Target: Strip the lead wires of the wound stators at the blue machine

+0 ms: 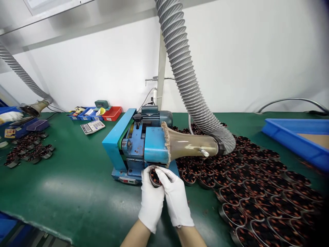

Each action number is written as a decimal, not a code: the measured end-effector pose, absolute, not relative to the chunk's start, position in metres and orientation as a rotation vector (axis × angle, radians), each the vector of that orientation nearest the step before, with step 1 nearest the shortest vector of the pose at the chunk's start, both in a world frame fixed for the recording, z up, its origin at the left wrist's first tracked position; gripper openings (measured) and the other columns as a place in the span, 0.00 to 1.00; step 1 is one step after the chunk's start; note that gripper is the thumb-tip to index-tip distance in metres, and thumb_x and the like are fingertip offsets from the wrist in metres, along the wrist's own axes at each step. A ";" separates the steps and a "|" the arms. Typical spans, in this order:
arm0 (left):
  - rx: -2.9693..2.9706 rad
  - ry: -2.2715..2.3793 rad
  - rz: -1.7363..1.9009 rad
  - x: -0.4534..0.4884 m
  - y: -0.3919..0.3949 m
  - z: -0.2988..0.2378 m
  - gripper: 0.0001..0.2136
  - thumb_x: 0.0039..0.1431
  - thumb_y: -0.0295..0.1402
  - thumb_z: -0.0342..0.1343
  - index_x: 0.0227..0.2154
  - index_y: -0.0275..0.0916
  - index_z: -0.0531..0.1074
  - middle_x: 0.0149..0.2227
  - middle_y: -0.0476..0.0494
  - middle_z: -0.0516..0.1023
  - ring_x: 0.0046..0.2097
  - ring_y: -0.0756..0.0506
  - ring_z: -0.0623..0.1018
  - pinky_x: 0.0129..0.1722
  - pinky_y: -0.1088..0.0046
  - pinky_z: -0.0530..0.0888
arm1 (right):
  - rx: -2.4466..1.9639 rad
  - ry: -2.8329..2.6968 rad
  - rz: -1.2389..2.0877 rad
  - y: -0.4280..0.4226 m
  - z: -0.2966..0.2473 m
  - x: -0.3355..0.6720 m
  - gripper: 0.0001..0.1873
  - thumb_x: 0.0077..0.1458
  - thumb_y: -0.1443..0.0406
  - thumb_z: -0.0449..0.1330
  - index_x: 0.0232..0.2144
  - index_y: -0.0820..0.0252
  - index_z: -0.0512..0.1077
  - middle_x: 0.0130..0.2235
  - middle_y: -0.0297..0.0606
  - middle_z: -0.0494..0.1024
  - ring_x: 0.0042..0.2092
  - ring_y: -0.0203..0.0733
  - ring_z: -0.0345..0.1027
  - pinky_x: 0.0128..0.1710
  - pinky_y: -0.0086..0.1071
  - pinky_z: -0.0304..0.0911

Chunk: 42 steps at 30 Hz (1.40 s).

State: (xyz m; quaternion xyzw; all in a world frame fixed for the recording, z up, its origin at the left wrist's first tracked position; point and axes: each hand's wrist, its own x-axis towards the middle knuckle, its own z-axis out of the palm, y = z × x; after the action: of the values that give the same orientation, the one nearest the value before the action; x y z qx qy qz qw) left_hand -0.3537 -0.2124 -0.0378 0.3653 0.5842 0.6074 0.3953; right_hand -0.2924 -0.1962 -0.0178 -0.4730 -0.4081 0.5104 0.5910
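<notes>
In white gloves, both my hands are at the front of a blue belt-driven machine [155, 145]. My left hand [151, 202] is wrapped round a motor stator [155, 178], a metal ring with black insulation and copper windings. From the right, my right hand [176, 195] pinches the stator's upper edge with thumb and fingers. Whether a wire lies between those fingertips is too small to tell. The stator is held just below the machine's blue cover, and my gloves hide part of its rim.
A tan funnel hood [192, 144] joins the machine to a grey ribbed hose [187, 65]. Many stators [254, 192] cover the green table [77, 192] at right; more lie far left. A blue tray [290, 137], a calculator [93, 127] and a red bin [112, 113] stand behind.
</notes>
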 end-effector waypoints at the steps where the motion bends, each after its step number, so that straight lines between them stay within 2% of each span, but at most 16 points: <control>1: 0.929 1.483 1.546 -0.353 -0.212 -0.037 0.16 0.45 0.24 0.58 0.40 0.39 0.69 0.43 0.42 0.75 0.44 0.45 0.77 0.46 0.68 0.73 | -1.103 -0.949 1.188 -0.196 -0.018 -0.292 0.10 0.42 0.60 0.66 0.27 0.61 0.79 0.32 0.43 0.83 0.36 0.50 0.76 0.42 0.44 0.70; 6: 0.976 1.478 1.553 -0.353 -0.208 -0.029 0.17 0.43 0.19 0.55 0.39 0.39 0.70 0.43 0.42 0.73 0.46 0.46 0.76 0.49 0.69 0.71 | -1.113 -0.946 1.171 -0.197 -0.016 -0.292 0.10 0.43 0.59 0.65 0.27 0.61 0.79 0.33 0.42 0.83 0.37 0.50 0.75 0.42 0.43 0.70; 11: 1.012 1.459 1.522 -0.352 -0.221 -0.025 0.17 0.44 0.20 0.55 0.40 0.39 0.69 0.43 0.41 0.74 0.44 0.45 0.76 0.46 0.68 0.73 | -1.135 -0.955 1.132 -0.209 -0.016 -0.288 0.10 0.44 0.59 0.65 0.27 0.61 0.79 0.34 0.43 0.83 0.37 0.50 0.76 0.42 0.42 0.70; 16: 1.161 1.442 1.484 -0.365 -0.264 -0.036 0.19 0.37 0.21 0.59 0.36 0.40 0.71 0.39 0.43 0.75 0.43 0.42 0.77 0.45 0.67 0.73 | -1.119 -1.122 1.062 -0.252 -0.029 -0.275 0.09 0.47 0.61 0.64 0.31 0.58 0.80 0.35 0.45 0.83 0.37 0.50 0.77 0.40 0.39 0.72; 19: 1.442 1.445 1.521 -0.383 -0.282 -0.038 0.18 0.41 0.22 0.58 0.39 0.41 0.69 0.39 0.43 0.74 0.42 0.43 0.77 0.43 0.67 0.75 | -1.026 -1.224 1.012 -0.275 -0.035 -0.271 0.11 0.47 0.62 0.65 0.35 0.56 0.78 0.42 0.47 0.81 0.43 0.51 0.75 0.42 0.39 0.72; 21: 1.749 1.493 1.512 -0.396 -0.288 -0.033 0.19 0.45 0.23 0.57 0.42 0.42 0.68 0.40 0.42 0.74 0.41 0.43 0.77 0.41 0.67 0.76 | -0.981 -1.230 1.015 -0.282 -0.034 -0.273 0.10 0.45 0.59 0.66 0.32 0.55 0.77 0.46 0.47 0.79 0.46 0.52 0.73 0.42 0.39 0.71; 23: 2.171 1.537 1.448 -0.404 -0.292 -0.023 0.20 0.47 0.24 0.56 0.46 0.42 0.67 0.41 0.39 0.75 0.40 0.42 0.78 0.39 0.67 0.76 | -0.912 -1.212 1.128 -0.284 -0.031 -0.275 0.12 0.42 0.55 0.68 0.25 0.56 0.75 0.42 0.46 0.79 0.42 0.52 0.74 0.39 0.38 0.70; 25: 2.554 1.568 1.359 -0.408 -0.297 -0.009 0.19 0.51 0.25 0.53 0.48 0.40 0.66 0.39 0.38 0.77 0.37 0.42 0.78 0.36 0.68 0.75 | -0.809 -1.152 1.342 -0.286 -0.027 -0.277 0.18 0.43 0.49 0.66 0.22 0.57 0.73 0.32 0.42 0.79 0.35 0.47 0.73 0.33 0.35 0.69; 28: 2.814 1.628 1.225 -0.408 -0.305 0.011 0.15 0.56 0.26 0.49 0.47 0.40 0.66 0.36 0.40 0.78 0.32 0.44 0.77 0.32 0.69 0.74 | -0.679 -0.989 1.647 -0.294 -0.024 -0.274 0.20 0.44 0.46 0.63 0.25 0.57 0.73 0.24 0.37 0.74 0.29 0.44 0.71 0.29 0.33 0.67; 32: 2.869 1.547 1.080 -0.410 -0.314 0.022 0.14 0.59 0.28 0.46 0.47 0.40 0.66 0.37 0.42 0.79 0.32 0.44 0.78 0.30 0.70 0.73 | -0.703 -0.881 1.764 -0.302 -0.020 -0.266 0.19 0.42 0.46 0.65 0.28 0.54 0.75 0.24 0.35 0.74 0.29 0.43 0.71 0.29 0.33 0.66; 35: 2.768 1.670 1.069 -0.413 -0.317 0.009 0.18 0.54 0.28 0.49 0.49 0.38 0.65 0.40 0.38 0.80 0.37 0.41 0.79 0.34 0.67 0.76 | -0.783 -0.991 1.632 -0.296 -0.015 -0.269 0.20 0.41 0.45 0.65 0.23 0.55 0.74 0.26 0.36 0.75 0.30 0.43 0.70 0.32 0.34 0.67; 38: 2.426 1.934 0.930 -0.416 -0.319 -0.018 0.22 0.50 0.25 0.48 0.51 0.34 0.65 0.42 0.35 0.80 0.39 0.40 0.80 0.36 0.66 0.77 | -1.041 -1.311 1.311 -0.291 -0.014 -0.286 0.15 0.39 0.55 0.70 0.15 0.57 0.72 0.32 0.39 0.78 0.34 0.45 0.72 0.36 0.34 0.67; 39: 2.249 1.982 0.856 -0.419 -0.319 -0.029 0.22 0.50 0.25 0.47 0.50 0.33 0.66 0.42 0.36 0.80 0.39 0.41 0.80 0.37 0.67 0.77 | -1.145 -1.448 1.179 -0.292 -0.017 -0.293 0.12 0.40 0.59 0.70 0.15 0.57 0.73 0.36 0.40 0.79 0.37 0.47 0.73 0.39 0.35 0.67; 41: 1.905 2.014 0.708 -0.431 -0.319 -0.053 0.20 0.51 0.26 0.45 0.47 0.36 0.70 0.42 0.38 0.81 0.40 0.42 0.81 0.40 0.68 0.77 | -1.258 -1.710 0.949 -0.300 -0.029 -0.308 0.01 0.44 0.65 0.67 0.23 0.55 0.78 0.42 0.41 0.80 0.42 0.49 0.74 0.44 0.37 0.66; 42: 1.780 2.028 0.644 -0.441 -0.319 -0.065 0.19 0.51 0.27 0.45 0.45 0.37 0.72 0.43 0.39 0.81 0.42 0.42 0.80 0.42 0.67 0.77 | -1.240 -1.830 0.860 -0.306 -0.037 -0.313 0.03 0.45 0.65 0.67 0.27 0.53 0.79 0.44 0.40 0.80 0.42 0.49 0.74 0.45 0.38 0.67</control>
State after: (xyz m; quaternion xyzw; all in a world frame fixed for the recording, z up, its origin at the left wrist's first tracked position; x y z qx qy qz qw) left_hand -0.4409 -0.3185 -0.0650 0.6308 0.7187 0.2282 0.1828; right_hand -0.3132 -0.3058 -0.0368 -0.4847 -0.7150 0.3362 0.3753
